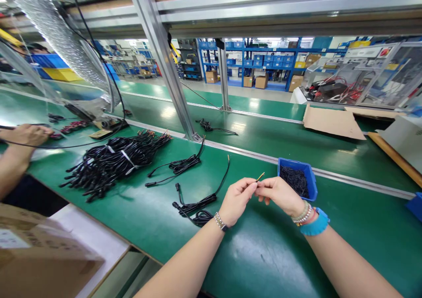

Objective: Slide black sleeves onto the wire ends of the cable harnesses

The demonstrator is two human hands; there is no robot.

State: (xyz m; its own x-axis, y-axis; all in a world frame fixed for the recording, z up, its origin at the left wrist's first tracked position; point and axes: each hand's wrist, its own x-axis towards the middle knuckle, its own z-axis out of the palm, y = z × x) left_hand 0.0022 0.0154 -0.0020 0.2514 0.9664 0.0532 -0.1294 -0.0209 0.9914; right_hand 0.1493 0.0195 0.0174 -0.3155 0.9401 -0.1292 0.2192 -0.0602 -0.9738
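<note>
My left hand point(239, 200) and my right hand point(280, 194) meet above the green bench, fingertips pinched together around the end of a black cable. Thin yellowish wire ends point(261, 176) poke up between the fingers; the fingers hide most of the rest. Left of my left wrist lie coiled black cables point(201, 203) with plug connectors, one with its bare end stretched toward the back. Another coiled cable point(184, 165) rests farther left. Just beyond my right hand stands a blue bin point(311, 186) holding many small dark pieces point(292, 179).
A large bundle of tied black cables point(115, 161) lies to the left. At far left, another person's hand point(28, 135) works near a foil duct point(72, 38). A metal post point(165, 65) rises from the bench; flat cardboard point(332, 121) lies at back right.
</note>
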